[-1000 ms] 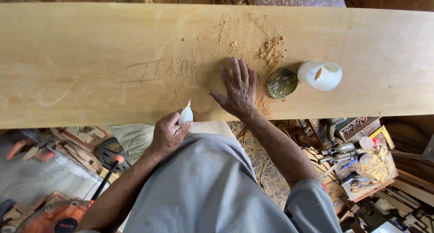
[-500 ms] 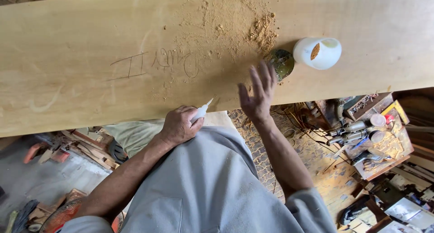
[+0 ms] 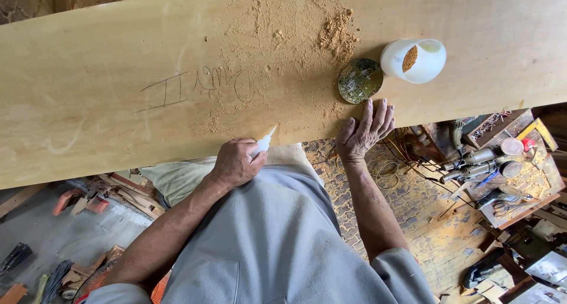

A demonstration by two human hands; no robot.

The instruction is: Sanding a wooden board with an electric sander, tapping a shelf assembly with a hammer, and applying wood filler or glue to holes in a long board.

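Across a cluttered workshop floor (image 3: 71, 233) lies a sawdust-strewn pale plank (image 3: 106, 62).

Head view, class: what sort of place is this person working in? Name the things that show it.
Most likely a woodworking shop. A long pale wooden plank is strewn with sawdust, power tools crowd a bench at the right, and wood offcuts litter the floor below.

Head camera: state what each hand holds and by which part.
Left hand grips a small white bottle by its body, nozzle free. Right hand holds nothing.
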